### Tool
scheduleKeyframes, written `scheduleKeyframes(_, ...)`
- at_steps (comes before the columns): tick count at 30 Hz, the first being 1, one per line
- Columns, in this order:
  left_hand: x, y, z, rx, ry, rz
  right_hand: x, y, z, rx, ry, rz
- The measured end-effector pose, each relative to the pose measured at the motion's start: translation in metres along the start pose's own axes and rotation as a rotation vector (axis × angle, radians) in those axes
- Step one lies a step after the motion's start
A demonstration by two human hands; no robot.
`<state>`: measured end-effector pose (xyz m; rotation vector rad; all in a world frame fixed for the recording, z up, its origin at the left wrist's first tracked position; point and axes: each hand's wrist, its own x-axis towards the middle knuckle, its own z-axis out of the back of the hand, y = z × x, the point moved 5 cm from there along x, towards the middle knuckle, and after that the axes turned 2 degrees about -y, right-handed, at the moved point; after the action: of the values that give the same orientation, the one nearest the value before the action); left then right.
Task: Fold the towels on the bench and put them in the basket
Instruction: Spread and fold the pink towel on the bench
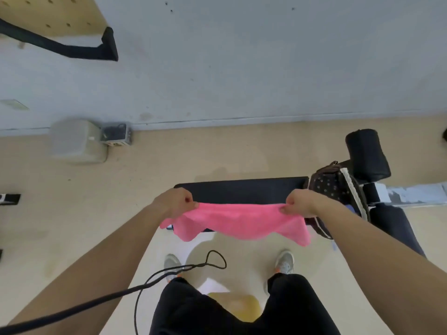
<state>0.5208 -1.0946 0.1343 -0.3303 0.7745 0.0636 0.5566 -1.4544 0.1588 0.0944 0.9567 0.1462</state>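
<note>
A pink towel [239, 223] hangs stretched between both my hands, just above the near edge of the black padded bench [242, 188]. My left hand [175, 201] pinches its left top corner. My right hand [298, 203] pinches the right top corner. The towel's lower edge droops in waves toward the floor. A dark brown dotted basket or bag [335, 187] with a white trim sits on the bench at the right, partly hidden behind my right forearm.
A black roller pad [366, 153] and more bench frame lie at the right. A grey box [77, 141] and a small device [116, 135] stand by the wall at the left. A black cable [145, 284] trails over the floor near my feet.
</note>
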Motion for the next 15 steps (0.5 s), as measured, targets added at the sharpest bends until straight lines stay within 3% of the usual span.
scheduleKeyframes(8, 0.158, 0.024, -0.066, 0.064, -0.076, -0.040, 0.165, -0.017, -0.031, -0.095, -0.248, -0.085)
scheduleKeyframes(15, 0.298, 0.059, -0.117, 0.112, -0.452, -0.045, 0.329, -0.035, -0.060, -0.165, -0.507, -0.089)
